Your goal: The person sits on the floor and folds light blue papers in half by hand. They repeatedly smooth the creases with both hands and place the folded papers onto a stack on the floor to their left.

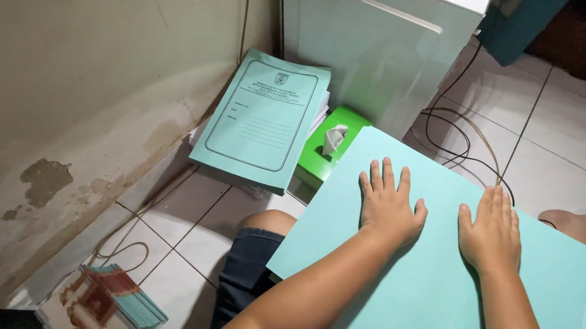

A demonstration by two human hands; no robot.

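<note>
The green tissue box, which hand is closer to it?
Left. The left hand lies flat on the blue sheets just right of the green tissue box; the right hand lies farther right.

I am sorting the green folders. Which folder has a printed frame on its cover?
The folder leaning by the wall, beside the tissue box. The folder on the lap, under the left hand and right hand, is plain.

Take the green tissue box (327, 150) as your mark: just left of it a stack of printed teal folders (262, 120) blocks the way, with the wall (47, 68) beyond. Behind it stands a white cabinet (378, 36). To its right, cables (463, 141) cross otherwise open floor tiles (581, 149). Below it, bare tiles lie open beside your knee (266, 223).
</note>
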